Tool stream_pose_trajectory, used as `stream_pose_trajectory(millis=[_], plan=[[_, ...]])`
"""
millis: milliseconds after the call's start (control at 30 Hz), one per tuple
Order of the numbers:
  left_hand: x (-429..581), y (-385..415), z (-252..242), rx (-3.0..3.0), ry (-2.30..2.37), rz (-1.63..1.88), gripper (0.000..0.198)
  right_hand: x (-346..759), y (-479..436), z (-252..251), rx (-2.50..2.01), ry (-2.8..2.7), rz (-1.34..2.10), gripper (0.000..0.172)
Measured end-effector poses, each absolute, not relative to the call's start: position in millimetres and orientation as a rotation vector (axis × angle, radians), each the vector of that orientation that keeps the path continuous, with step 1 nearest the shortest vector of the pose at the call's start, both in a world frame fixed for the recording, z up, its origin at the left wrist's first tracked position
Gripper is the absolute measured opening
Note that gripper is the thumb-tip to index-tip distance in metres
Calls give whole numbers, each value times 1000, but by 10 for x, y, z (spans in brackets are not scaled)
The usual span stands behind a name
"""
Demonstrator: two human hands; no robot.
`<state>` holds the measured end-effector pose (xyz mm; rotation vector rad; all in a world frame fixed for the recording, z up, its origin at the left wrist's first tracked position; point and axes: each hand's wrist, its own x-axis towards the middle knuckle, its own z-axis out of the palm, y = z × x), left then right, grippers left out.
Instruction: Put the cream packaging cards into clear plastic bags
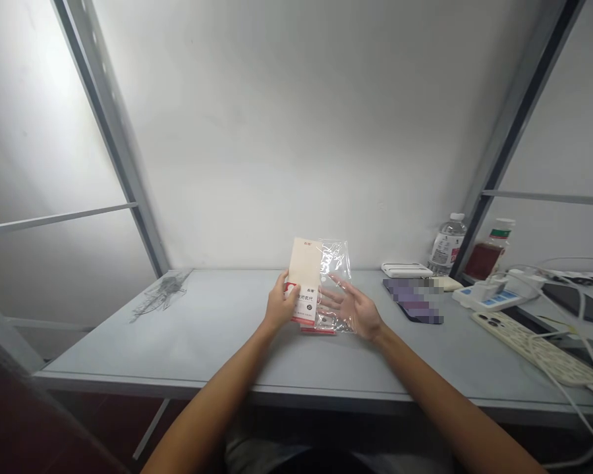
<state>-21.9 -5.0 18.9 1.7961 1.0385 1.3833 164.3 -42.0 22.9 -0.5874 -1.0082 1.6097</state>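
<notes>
My left hand point(281, 304) grips a flat cream packet point(305, 260) by its left edge, thumb in front. The packet stands nearly upright, with a red and white label bearing Chinese print on its lower part. To its right a clear plastic sleeve point(340, 257) spreads out, shiny and creased. My right hand point(358, 309) is at the sleeve's right side with its fingers stretched apart; they show through the plastic. Whether they are inside or behind it, I cannot tell. Below the packet, a red-edged item point(318, 331) shows in part near the table.
On the grey table point(217, 329), a dark scribble-like mesh point(165, 289) lies far left. To the right are a phone point(412, 301), a white case point(406, 270), a water bottle point(447, 247), a red-liquid bottle point(489, 253), a power strip point(489, 294), a cream phone case point(534, 349) and tangled cables.
</notes>
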Motion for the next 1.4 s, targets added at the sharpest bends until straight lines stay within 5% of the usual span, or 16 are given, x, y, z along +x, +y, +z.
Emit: stream_pose_trajectory(millis=[433,733,1400], plan=[[-176,-61,154,1715,963,1365,49,1600,-420,158,-662,-1010,1670,50],[-141,-103,178,1696,842,1243,48,1577,-358,70,-776,-1032,1586,29],[-197,-4,181,1669,1086,1433,27,1603,-386,156,-906,-1079,1425,41]])
